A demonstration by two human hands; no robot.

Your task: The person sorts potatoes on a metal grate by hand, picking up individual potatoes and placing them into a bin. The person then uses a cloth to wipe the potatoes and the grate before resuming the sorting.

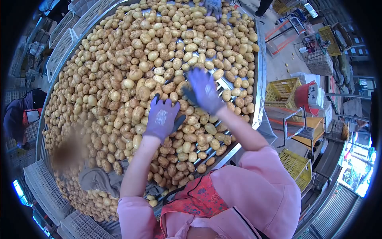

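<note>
A deep layer of small tan potatoes (115, 75) covers a wide metal sorting table (260, 75). My left hand (162, 116), in a purple glove with dark fingertips, lies on the potatoes near the middle with its fingers spread. To its right and a little farther off, my right hand (205, 91) wears the same kind of glove and is slightly blurred. Its fingers are apart and reach over the potatoes beside a bare patch of metal slats (225, 83). Neither hand shows a potato in its grip, though what lies under the palms is hidden.
Another person's gloved hand (213, 7) touches potatoes at the far edge. A grey cloth (101, 179) lies on the potatoes at left. White crates (47, 189) line the left side; yellow crates (296, 169) and a red bucket (304, 97) stand at right. Someone in dark clothes (20, 115) bends at far left.
</note>
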